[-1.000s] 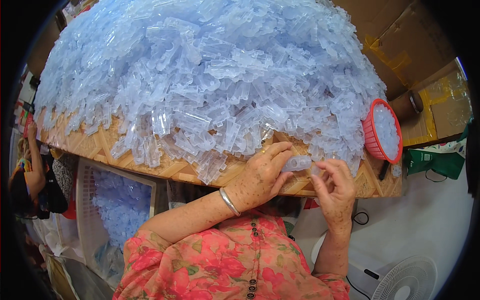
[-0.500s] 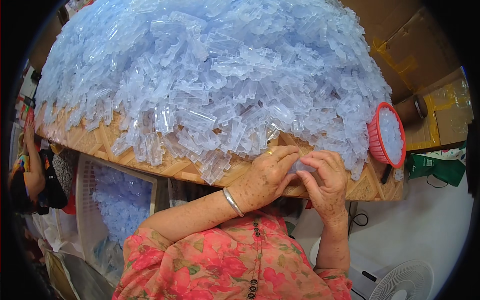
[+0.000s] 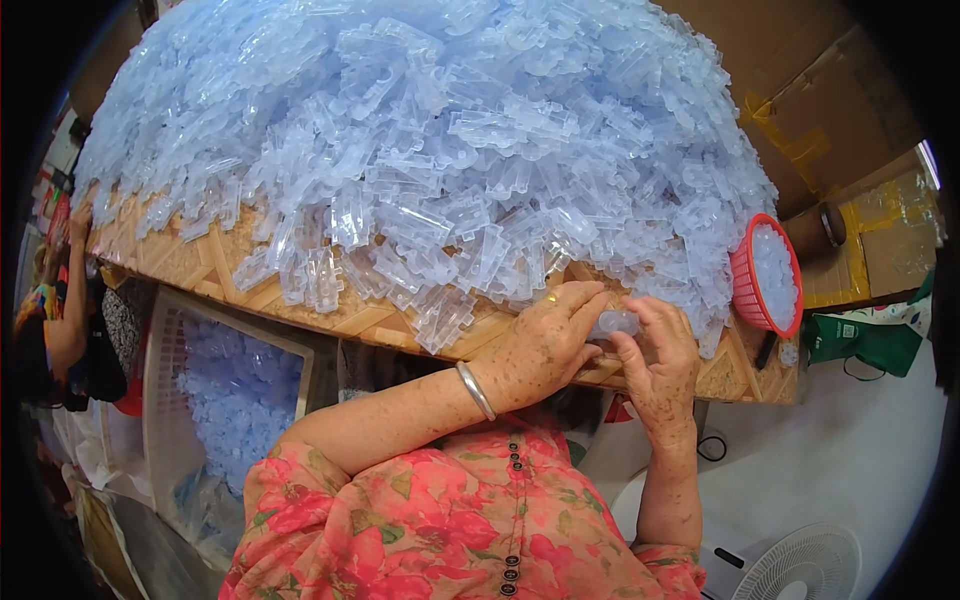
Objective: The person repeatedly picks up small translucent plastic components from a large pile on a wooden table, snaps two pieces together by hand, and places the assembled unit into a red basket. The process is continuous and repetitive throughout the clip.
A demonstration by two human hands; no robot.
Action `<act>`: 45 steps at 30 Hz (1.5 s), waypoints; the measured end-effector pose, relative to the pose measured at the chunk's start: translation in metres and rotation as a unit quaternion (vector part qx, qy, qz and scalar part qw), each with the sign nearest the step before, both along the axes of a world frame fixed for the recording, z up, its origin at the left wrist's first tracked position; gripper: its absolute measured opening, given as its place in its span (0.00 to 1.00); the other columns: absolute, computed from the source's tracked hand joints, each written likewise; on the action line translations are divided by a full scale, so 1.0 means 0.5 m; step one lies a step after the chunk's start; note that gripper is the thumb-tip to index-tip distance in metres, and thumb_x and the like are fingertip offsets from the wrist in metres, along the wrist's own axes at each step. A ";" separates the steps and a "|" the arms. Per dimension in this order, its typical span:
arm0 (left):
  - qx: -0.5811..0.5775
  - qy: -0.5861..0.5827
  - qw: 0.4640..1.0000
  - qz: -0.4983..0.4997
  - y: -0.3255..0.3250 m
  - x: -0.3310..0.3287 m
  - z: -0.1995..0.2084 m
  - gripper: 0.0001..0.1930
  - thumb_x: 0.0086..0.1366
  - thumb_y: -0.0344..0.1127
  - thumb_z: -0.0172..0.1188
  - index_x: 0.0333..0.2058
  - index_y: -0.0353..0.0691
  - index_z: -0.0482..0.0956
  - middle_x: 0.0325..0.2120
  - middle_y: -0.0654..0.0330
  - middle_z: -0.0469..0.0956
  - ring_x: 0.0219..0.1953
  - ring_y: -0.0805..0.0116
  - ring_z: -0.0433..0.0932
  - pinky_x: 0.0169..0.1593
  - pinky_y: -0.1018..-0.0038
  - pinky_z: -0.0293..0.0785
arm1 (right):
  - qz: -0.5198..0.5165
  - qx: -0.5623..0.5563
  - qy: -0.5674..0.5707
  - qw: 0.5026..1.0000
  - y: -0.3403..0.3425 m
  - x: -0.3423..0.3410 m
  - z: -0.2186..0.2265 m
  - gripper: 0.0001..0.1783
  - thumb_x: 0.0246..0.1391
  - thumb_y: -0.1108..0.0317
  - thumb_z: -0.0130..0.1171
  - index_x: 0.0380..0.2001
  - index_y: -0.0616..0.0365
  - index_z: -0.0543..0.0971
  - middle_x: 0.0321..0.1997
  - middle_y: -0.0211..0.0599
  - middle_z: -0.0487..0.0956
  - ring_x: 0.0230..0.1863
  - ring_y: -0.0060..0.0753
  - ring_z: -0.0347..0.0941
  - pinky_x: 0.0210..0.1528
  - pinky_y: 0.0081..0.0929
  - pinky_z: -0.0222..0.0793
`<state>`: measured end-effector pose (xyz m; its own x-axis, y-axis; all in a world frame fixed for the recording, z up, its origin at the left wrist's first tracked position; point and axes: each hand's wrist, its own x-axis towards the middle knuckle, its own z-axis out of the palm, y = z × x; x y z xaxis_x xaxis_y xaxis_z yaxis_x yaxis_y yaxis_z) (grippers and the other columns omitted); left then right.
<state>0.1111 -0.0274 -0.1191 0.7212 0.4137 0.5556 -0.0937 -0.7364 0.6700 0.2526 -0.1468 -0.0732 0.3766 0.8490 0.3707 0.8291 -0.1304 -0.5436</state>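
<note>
Close to the table's near edge, my two hands meet around a small clear plastic piece. My left hand grips its left side, fingers pressed together and thumb beneath. My right hand is curled round its other side, thumb and fingertips at its edges. The fingers hide part of the piece, so its full shape cannot be made out. Just beyond my hands a huge heap of similar bluish-clear plastic pieces covers most of the wood-patterned table.
A red basket of small clear pieces stands at the table's right corner, near a dark stick-like object. A pale crate with bluish pieces is below left. Cardboard boxes stand right, a white fan lower right. Another person's arm shows far left.
My right thumb and fingers have spread further apart, showing more of the clear piece. The whole view has shifted slightly.
</note>
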 end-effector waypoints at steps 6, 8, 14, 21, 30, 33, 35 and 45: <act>0.049 0.062 0.997 -0.016 0.003 -0.012 0.012 0.31 0.51 0.27 0.71 0.54 0.28 0.72 0.52 0.46 0.73 0.54 0.43 0.74 0.55 0.61 0.76 | -0.024 -0.083 0.017 0.996 -0.026 -0.007 0.010 0.18 0.51 0.65 0.70 0.45 0.57 0.81 0.45 0.40 0.79 0.34 0.39 0.76 0.40 0.35 0.72; 0.050 0.088 0.995 -0.016 0.001 -0.013 0.017 0.28 0.54 0.29 0.70 0.54 0.29 0.72 0.53 0.47 0.73 0.53 0.44 0.75 0.53 0.61 0.76 | -0.034 -0.110 0.063 0.991 -0.029 -0.011 0.025 0.17 0.52 0.64 0.69 0.45 0.57 0.81 0.41 0.39 0.79 0.30 0.36 0.75 0.36 0.34 0.71; -0.077 0.078 0.993 -0.042 -0.008 -0.014 0.027 0.21 0.65 0.37 0.64 0.53 0.33 0.74 0.48 0.45 0.76 0.46 0.45 0.79 0.48 0.60 0.77 | -0.057 -0.164 0.164 0.971 -0.040 0.025 0.004 0.19 0.64 0.53 0.60 0.44 0.58 0.79 0.21 0.31 0.76 0.21 0.22 0.70 0.28 0.25 0.67; -0.362 0.137 0.911 -0.142 -0.005 0.006 0.037 0.13 0.74 0.36 0.52 0.50 0.34 0.76 0.40 0.53 0.80 0.34 0.66 0.84 0.33 0.75 0.84 | -0.033 -0.309 0.451 0.836 -0.024 0.045 0.032 0.23 0.68 0.44 0.52 0.49 0.54 0.72 0.23 0.36 0.81 0.10 0.18 0.70 0.09 0.13 0.56; -0.518 0.125 0.830 -0.166 -0.005 0.022 0.026 0.08 0.73 0.32 0.55 0.46 0.36 0.77 0.36 0.58 0.81 0.35 0.76 0.82 0.36 0.78 0.83 | -0.008 -0.348 0.545 0.763 -0.005 0.069 0.047 0.22 0.68 0.46 0.54 0.45 0.56 0.71 0.28 0.40 0.82 0.17 0.24 0.78 0.14 0.16 0.71; -0.507 0.129 0.839 -0.152 -0.011 0.027 0.015 0.06 0.73 0.31 0.55 0.44 0.37 0.78 0.35 0.60 0.81 0.33 0.78 0.80 0.36 0.79 0.83 | -0.011 -0.355 0.557 0.750 0.000 0.072 0.045 0.21 0.68 0.48 0.55 0.43 0.57 0.71 0.28 0.41 0.82 0.18 0.26 0.79 0.16 0.18 0.74; -0.488 0.133 0.851 -0.137 -0.014 0.027 0.016 0.05 0.72 0.30 0.56 0.43 0.37 0.78 0.35 0.61 0.80 0.33 0.78 0.80 0.35 0.80 0.82 | -0.008 -0.353 0.565 0.745 0.000 0.076 0.038 0.20 0.67 0.49 0.56 0.42 0.57 0.71 0.29 0.42 0.82 0.19 0.27 0.80 0.17 0.20 0.76; -0.283 0.060 0.955 -0.064 -0.032 0.015 0.009 0.11 0.66 0.29 0.62 0.46 0.37 0.77 0.33 0.56 0.80 0.34 0.68 0.83 0.36 0.74 0.80 | -0.012 -0.311 0.566 0.763 -0.004 0.080 0.012 0.23 0.66 0.47 0.56 0.43 0.58 0.71 0.24 0.43 0.82 0.16 0.28 0.79 0.14 0.19 0.74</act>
<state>0.1186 -0.0436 -0.1144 0.8304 0.5273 0.1799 -0.0569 -0.2408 0.9689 0.2927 -0.1491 -0.0673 0.1744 0.7162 -0.6757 -0.1320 -0.6631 -0.7368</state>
